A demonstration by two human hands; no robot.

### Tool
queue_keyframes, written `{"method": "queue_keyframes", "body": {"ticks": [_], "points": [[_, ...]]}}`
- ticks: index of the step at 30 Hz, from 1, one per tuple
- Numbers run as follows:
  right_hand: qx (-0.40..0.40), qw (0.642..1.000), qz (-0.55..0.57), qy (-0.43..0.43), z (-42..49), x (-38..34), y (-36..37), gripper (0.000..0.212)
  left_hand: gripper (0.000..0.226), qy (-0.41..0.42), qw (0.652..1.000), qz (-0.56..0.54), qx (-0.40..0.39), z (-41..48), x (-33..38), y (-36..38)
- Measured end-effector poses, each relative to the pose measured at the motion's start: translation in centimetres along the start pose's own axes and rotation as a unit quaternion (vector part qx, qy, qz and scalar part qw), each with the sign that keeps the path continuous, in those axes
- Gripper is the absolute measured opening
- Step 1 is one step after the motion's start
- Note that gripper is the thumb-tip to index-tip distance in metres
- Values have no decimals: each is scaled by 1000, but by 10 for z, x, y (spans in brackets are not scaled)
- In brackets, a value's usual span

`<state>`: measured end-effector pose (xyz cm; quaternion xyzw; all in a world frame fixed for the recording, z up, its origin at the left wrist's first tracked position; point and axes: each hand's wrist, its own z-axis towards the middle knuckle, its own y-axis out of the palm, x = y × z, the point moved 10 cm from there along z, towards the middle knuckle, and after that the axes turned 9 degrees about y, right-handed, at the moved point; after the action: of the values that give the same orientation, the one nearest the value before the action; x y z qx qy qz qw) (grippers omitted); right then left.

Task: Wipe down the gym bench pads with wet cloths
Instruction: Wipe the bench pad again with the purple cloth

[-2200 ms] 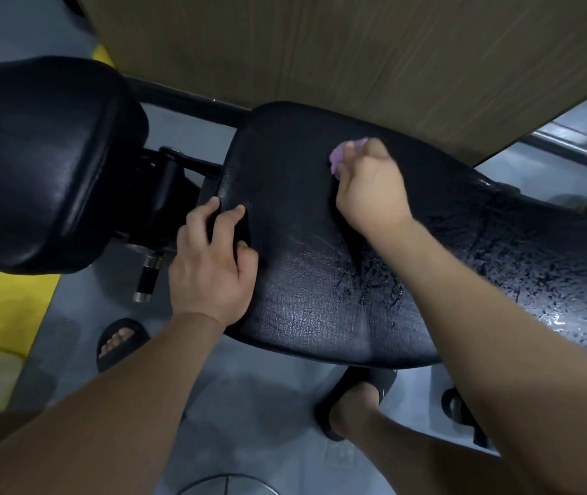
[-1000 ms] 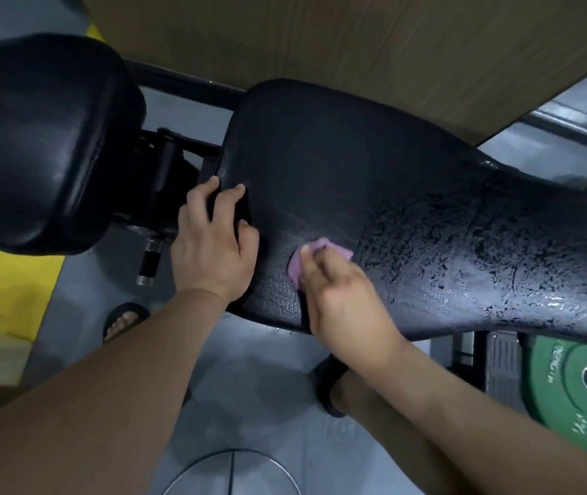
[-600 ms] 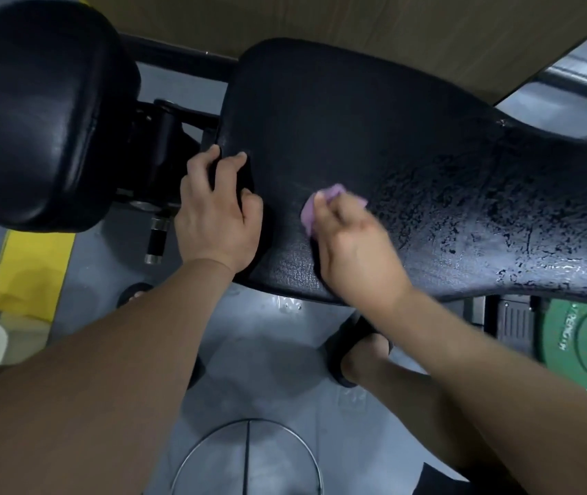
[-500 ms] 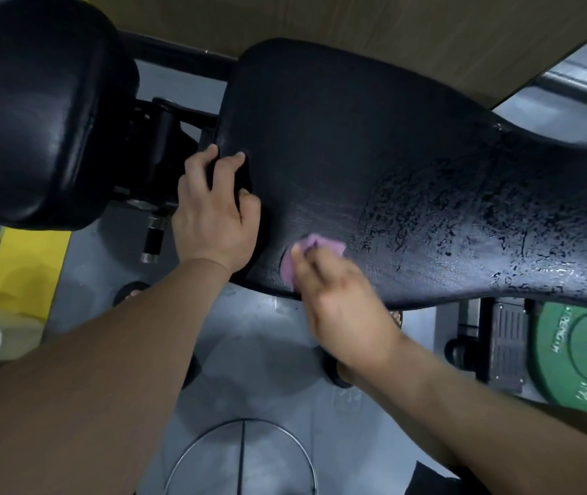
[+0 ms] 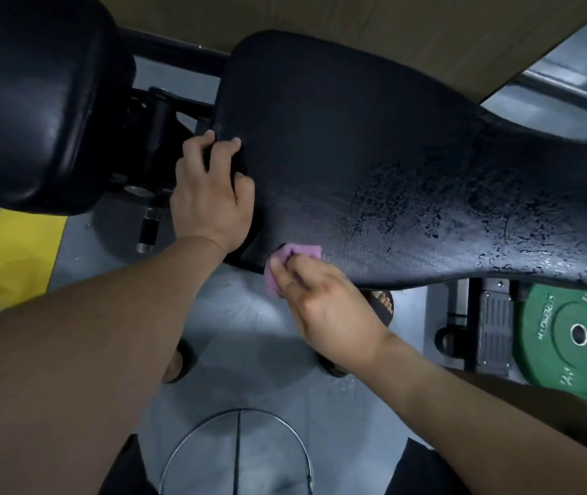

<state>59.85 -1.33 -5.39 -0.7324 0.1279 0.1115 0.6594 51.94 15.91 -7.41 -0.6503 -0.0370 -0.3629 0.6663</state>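
At the near edge of the long bench pad [image 5: 356, 155], our right hand [image 5: 331, 309] pressed a small purple cloth [image 5: 284, 259] against the black vinyl. The fingers lay almost straight over the bunched cloth. The thumb was hidden beneath the hand, so we could not tell whether it also pinched the fabric. Part of the cloth sat on the pad's rounded edge and part hung just off it, toward the floor [image 5: 249, 334].

Our left hand [image 5: 209, 194] gripped the left end of the same pad, fingers curled over its edge and thumb resting on the top surface. The two hands were near each other but apart.

Across the right half of the pad we saw a wet, patchy sheen with beaded streaks, while the left half looked dull and even. A second black pad [image 5: 34, 101], thicker and rounded, stood to the left, joined to the long one by a dark metal bracket [image 5: 156, 137]. An adjustment pin [image 5: 149, 226] hung below the bracket.

Under the bench, a sandalled foot [image 5: 381, 305] showed on the grey floor, just beyond our right hand. A green weight plate [image 5: 570, 337] lay to the right, and a yellow stripe [image 5: 20, 255] marked the floor at left. A thin metal hoop [image 5: 238, 455] sat at the bottom, between our forearms.
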Motion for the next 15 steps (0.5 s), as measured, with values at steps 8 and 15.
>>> {"method": "queue_keyframes", "body": {"ticks": [8,15], "points": [[27,998,22,46,45,-14,-24,29,45,19,992,-80,-92,2,-5,-6],[24,990,21,135,94,-19,-30,28,40,-128,961,-211,-121,-16,-72,-38]]}}
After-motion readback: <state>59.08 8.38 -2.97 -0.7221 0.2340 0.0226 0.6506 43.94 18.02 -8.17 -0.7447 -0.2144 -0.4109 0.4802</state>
